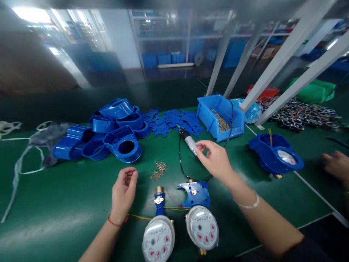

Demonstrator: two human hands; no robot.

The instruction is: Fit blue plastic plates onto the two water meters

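At frame centre the right hand pinches the light, stiff electric screwdriver by its barrel, while the left hand curls loosely, seemingly holding nothing.

right hand — touching screwdriver | left hand — near screws

Glossy blue plastic housings, brass-coloured metal screws, and glass-faced meters lie on a matt green tabletop.
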